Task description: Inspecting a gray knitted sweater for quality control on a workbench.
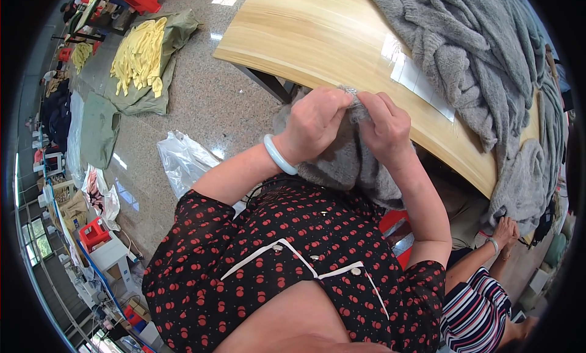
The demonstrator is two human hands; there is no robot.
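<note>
Grey knit garment (348, 160) bunched, pinched edge hidden by left hand (314, 124), right hand (384, 127)

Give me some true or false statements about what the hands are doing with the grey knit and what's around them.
1. Both hands pinch the same grey knitted piece. True: left hand, right hand.
2. A pale bangle sits on the right wrist. False: the left wrist.
3. A heap of grey knitwear lies on the wooden table. True.
4. The yellow items lie on the table. False: on a green sheet on the floor.
</note>
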